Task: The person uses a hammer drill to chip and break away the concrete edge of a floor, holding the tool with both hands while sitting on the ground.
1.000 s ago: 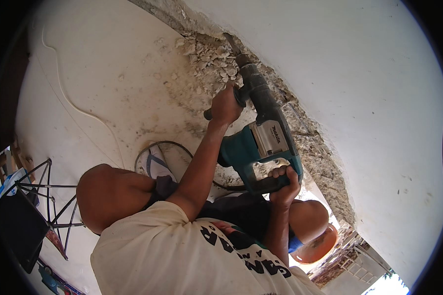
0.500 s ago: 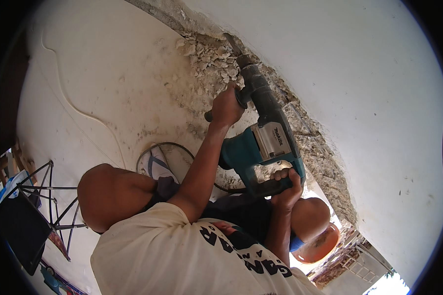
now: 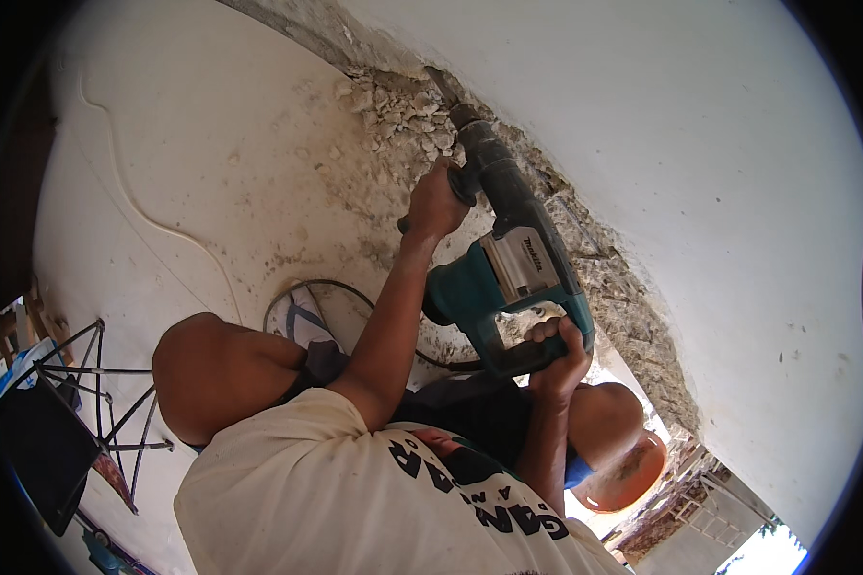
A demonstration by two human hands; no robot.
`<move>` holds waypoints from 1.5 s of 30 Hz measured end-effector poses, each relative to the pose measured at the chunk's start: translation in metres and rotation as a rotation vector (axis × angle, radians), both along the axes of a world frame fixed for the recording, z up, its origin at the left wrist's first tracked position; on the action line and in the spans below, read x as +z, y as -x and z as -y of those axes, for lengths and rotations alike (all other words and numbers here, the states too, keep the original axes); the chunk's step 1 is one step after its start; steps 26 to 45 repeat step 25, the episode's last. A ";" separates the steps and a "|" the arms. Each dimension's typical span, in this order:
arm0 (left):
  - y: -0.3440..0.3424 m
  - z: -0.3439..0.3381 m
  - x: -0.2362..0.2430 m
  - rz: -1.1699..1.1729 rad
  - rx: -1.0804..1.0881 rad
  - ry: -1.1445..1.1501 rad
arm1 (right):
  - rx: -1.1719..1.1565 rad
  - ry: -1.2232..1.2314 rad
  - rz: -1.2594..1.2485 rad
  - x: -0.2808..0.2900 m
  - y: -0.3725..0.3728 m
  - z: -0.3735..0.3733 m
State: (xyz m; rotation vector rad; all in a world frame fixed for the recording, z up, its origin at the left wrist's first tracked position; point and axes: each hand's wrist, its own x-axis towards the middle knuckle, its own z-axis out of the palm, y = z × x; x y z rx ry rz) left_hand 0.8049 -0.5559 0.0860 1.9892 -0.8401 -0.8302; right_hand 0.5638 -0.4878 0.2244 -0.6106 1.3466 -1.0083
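A teal and black demolition hammer (image 3: 520, 266) lies slantwise across the middle of the view, held in both my hands. My left hand (image 3: 436, 203) is wrapped round its side handle, near the front end. Farther back, my right hand (image 3: 563, 356) grips the rear handle, its fingers curled through the loop. The chisel bit (image 3: 441, 84) points away from me into the broken foot of the white wall (image 3: 662, 163); its very tip is hidden. Beside the bit lies a heap of rubble (image 3: 403, 120). Rough masonry (image 3: 633, 311) is exposed along the wall's lower edge.
A dark power cord (image 3: 350, 287) curves past my sandalled foot (image 3: 305, 318). On the left are a folding chair (image 3: 40, 446) with thin black legs and a pale cable (image 3: 168, 228) along the floor. An orange basin (image 3: 633, 479) sits beyond my right knee.
The hammer and both hands have shifted slightly to the left in the view. The bit stays at the wall's foot, and both grips are the same.
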 end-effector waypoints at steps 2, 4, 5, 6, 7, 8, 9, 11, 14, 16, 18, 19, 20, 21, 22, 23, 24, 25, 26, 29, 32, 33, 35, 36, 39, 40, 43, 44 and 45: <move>-0.004 0.000 -0.001 0.007 0.009 0.006 | -0.001 0.002 -0.006 0.000 -0.005 -0.003; -0.007 -0.002 -0.002 0.004 -0.014 -0.011 | -0.014 -0.004 0.009 0.000 -0.009 -0.009; -0.009 -0.002 -0.003 0.002 -0.026 -0.019 | -0.024 0.008 0.005 0.003 -0.012 -0.009; -0.008 -0.001 -0.003 -0.006 -0.029 -0.016 | -0.022 0.010 0.005 0.002 -0.011 -0.009; -0.008 -0.001 -0.002 -0.014 -0.033 -0.012 | -0.021 0.011 0.004 0.002 -0.010 -0.008; -0.007 0.000 -0.002 -0.023 -0.037 -0.007 | -0.020 0.013 0.003 0.002 -0.008 -0.007; -0.005 0.000 -0.007 -0.041 -0.031 0.044 | -0.005 0.036 -0.016 0.001 -0.006 -0.007; 0.000 -0.001 -0.024 -0.075 -0.018 0.147 | 0.026 0.084 -0.054 -0.001 -0.002 -0.008; -0.013 0.001 -0.042 -0.258 -0.048 0.162 | 0.105 0.103 -0.151 -0.005 -0.006 -0.011; -0.008 -0.008 -0.043 -0.395 -0.147 0.179 | 0.099 0.127 -0.186 0.009 -0.008 -0.023; -0.015 -0.016 -0.040 -0.606 -0.235 0.233 | 0.130 0.159 -0.213 0.016 -0.006 -0.029; -0.018 -0.022 -0.032 -0.658 -0.249 0.291 | 0.173 0.195 -0.259 0.022 -0.006 -0.033; -0.021 -0.031 -0.023 -0.709 -0.263 0.348 | 0.193 0.227 -0.253 0.027 -0.003 -0.037; -0.021 -0.041 -0.018 -0.765 -0.269 0.399 | 0.219 0.250 -0.251 0.031 0.000 -0.043; -0.021 -0.043 -0.019 -0.928 -0.236 0.377 | 0.244 0.273 -0.249 0.035 0.002 -0.048; -0.018 -0.043 -0.020 -1.091 -0.201 0.352 | 0.212 0.290 -0.195 0.038 0.001 -0.053; -0.014 -0.040 -0.020 -1.253 -0.164 0.326 | 0.257 0.312 -0.248 0.039 0.002 -0.056; -0.014 -0.047 -0.021 -1.255 -0.154 0.324 | 0.309 0.333 -0.303 0.040 0.002 -0.060; -0.014 -0.047 -0.021 -1.255 -0.154 0.324 | 0.309 0.333 -0.303 0.040 0.002 -0.060; -0.014 -0.047 -0.021 -1.255 -0.154 0.324 | 0.309 0.333 -0.303 0.040 0.002 -0.060; -0.014 -0.047 -0.021 -1.255 -0.154 0.324 | 0.309 0.333 -0.303 0.040 0.002 -0.060; -0.014 -0.047 -0.021 -1.255 -0.154 0.324 | 0.309 0.333 -0.303 0.040 0.002 -0.060; -0.014 -0.047 -0.021 -1.255 -0.154 0.324 | 0.309 0.333 -0.303 0.040 0.002 -0.060; -0.014 -0.047 -0.021 -1.255 -0.154 0.324 | 0.309 0.333 -0.303 0.040 0.002 -0.060; -0.014 -0.047 -0.021 -1.255 -0.154 0.324 | 0.309 0.333 -0.303 0.040 0.002 -0.060; -0.014 -0.047 -0.021 -1.255 -0.154 0.324 | 0.309 0.333 -0.303 0.040 0.002 -0.060; -0.014 -0.047 -0.021 -1.255 -0.154 0.324 | 0.309 0.333 -0.303 0.040 0.002 -0.060; -0.014 -0.047 -0.021 -1.255 -0.154 0.324 | 0.309 0.333 -0.303 0.040 0.002 -0.060; -0.014 -0.047 -0.021 -1.255 -0.154 0.324 | 0.309 0.333 -0.303 0.040 0.002 -0.060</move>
